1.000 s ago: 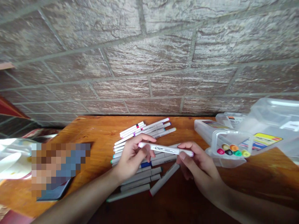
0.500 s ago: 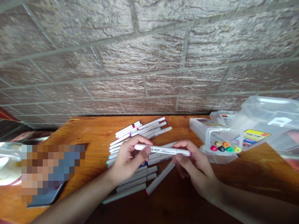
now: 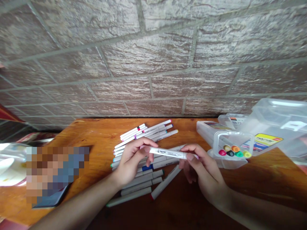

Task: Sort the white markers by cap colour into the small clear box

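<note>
Both hands hold one white marker (image 3: 169, 153) level above a pile of markers (image 3: 144, 159) on the wooden table (image 3: 100, 137). My left hand (image 3: 131, 163) pinches the marker's left end between thumb and fingers. My right hand (image 3: 201, 169) grips its right end, where a pink cap shows. The marker bears a dark printed label on its barrel. Under my hands lie several more white and grey markers with coloured caps.
A clear plastic marker case (image 3: 230, 150) with several coloured caps showing stands open at the right, its lid (image 3: 280, 124) behind it. A blurred-out object (image 3: 55, 172) lies at the left. A brick wall (image 3: 153, 57) closes off the back of the table.
My hands have closed in slightly along the marker: the left fingers now cover its left end, and the right thumb sits further in on the barrel.
</note>
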Demonstrator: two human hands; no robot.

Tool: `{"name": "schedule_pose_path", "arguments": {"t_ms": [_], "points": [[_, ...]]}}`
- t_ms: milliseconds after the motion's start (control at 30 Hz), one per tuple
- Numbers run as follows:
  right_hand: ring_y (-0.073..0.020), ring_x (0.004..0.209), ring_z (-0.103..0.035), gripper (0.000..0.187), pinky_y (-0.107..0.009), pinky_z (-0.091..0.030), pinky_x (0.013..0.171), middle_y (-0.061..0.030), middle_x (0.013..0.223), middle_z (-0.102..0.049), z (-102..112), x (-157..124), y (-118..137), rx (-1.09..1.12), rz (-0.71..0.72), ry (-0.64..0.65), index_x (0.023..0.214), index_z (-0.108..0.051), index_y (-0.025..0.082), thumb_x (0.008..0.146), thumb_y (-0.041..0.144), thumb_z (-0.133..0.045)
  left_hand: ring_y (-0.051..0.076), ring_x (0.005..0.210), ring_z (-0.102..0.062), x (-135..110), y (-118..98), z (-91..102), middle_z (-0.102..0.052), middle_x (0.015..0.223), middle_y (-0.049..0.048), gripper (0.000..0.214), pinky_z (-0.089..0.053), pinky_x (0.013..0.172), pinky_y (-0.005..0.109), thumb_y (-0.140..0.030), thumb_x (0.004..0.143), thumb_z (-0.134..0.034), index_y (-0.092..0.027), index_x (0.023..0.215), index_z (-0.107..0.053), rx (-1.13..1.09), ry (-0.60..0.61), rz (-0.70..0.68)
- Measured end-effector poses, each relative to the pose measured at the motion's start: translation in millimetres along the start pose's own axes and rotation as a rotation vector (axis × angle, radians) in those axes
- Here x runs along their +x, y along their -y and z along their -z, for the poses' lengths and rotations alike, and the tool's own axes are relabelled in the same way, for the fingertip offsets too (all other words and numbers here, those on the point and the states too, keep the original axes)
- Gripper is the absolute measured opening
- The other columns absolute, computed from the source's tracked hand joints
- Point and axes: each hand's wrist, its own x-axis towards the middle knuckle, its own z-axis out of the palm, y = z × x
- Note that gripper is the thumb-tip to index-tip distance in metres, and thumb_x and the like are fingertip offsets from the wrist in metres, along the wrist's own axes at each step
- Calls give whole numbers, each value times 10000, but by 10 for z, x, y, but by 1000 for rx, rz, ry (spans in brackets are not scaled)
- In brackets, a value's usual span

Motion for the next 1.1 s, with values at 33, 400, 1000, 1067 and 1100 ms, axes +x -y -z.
{"name": "schedule_pose_path", "arguments": {"t_ms": [33, 400, 1000, 1067, 1100], "points": [[-87, 499, -507, 235, -183, -419, 428, 25, 761, -654, -3, 5, 2, 2, -2, -8, 1084, -628, 239, 1078, 460, -551, 123, 584, -596, -3, 9, 4, -684, 685, 13, 219, -471, 556, 230, -316, 1023, -610, -169, 1066, -766, -14, 6, -3], [-104, 477, -491, 275, -205, -386, 427, 51, 677, -586, 14, 10, -7, -107, -27, -43, 1121, -598, 252, 1046, 517, -589, 93, 499, -468, -16, -52, -72, -548, 599, -38, 297, -364, 500, 216, -429, 1012, -636, -147, 1068, -709, 146, -13, 14], [-111, 487, -398, 333, -223, -310, 436, 62, 609, -469, -42, 9, 3, -35, -96, -113, 1035, -615, 238, 1015, 570, -606, 97, 527, -516, -12, -50, -108, -600, 665, -19, 301, -385, 513, 221, -432, 1040, -585, -147, 1083, -673, -24, 2, 50], [-113, 494, -410, 339, -221, -316, 434, 56, 624, -482, -39, 13, 13, -36, -106, -101, 1036, -618, 239, 1006, 576, -618, 102, 530, -523, -7, -50, -108, -603, 669, -14, 318, -376, 507, 222, -445, 1041, -577, -144, 1085, -671, -20, -2, 51], [-115, 495, -410, 339, -221, -315, 433, 58, 619, -479, -36, 13, 17, -43, -105, -93, 1040, -617, 240, 1003, 577, -623, 103, 530, -521, -6, -52, -109, -601, 671, -14, 328, -375, 508, 224, -456, 1040, -575, -144, 1088, -667, -10, -3, 53]]}}
